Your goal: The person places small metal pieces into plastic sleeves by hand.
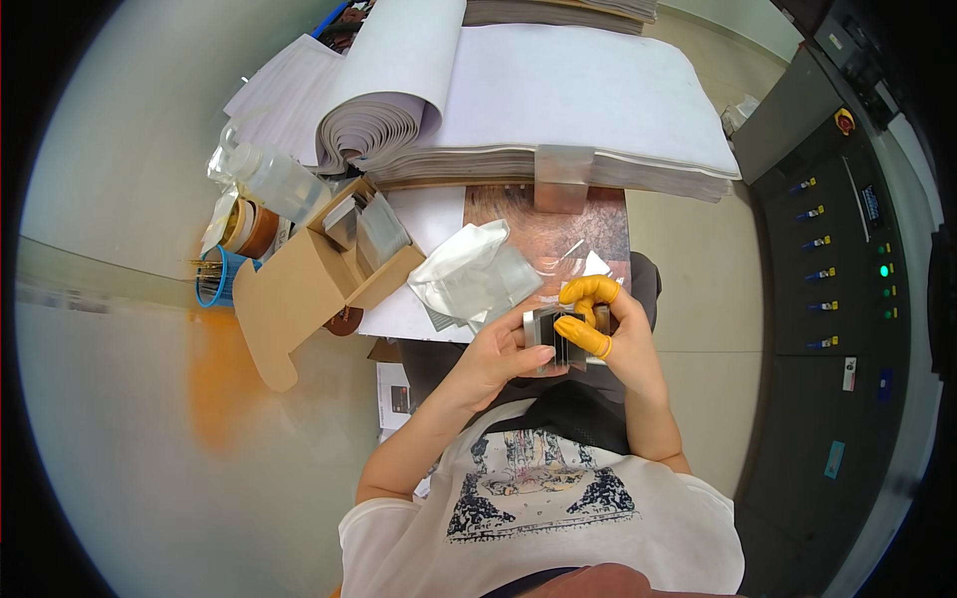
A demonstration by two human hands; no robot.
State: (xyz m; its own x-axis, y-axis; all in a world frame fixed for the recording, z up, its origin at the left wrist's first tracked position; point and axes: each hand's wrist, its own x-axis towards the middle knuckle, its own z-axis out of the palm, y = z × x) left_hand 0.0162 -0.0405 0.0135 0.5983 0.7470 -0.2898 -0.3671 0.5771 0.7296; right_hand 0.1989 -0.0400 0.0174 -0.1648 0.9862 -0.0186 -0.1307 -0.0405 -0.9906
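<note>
Close in front of my body I hold a small stack of thin, dark, glossy rectangular plates (pixel 560 351); their exact kind is not clear. My left hand (pixel 495 351) is closed round the left side, its thumb lying across the near face. Yellow finger cots cover the thumb and fingers of my right hand (pixel 620 334), which pinches the stack from the right. A crumpled clear and white plastic bag (pixel 478 269) lies on the table just beyond my left hand, partly over some grey flat sheets.
Left of the bag, an open cardboard box (pixel 299 267) holds grey flat packets (pixel 379 231). Behind it are a translucent bottle (pixel 274 179), tape rolls (pixel 249 227) and a blue mesh cup (pixel 212 277). A thick paper stack (pixel 568 90) spans the back. A dark control cabinet (pixel 837 269) stands right.
</note>
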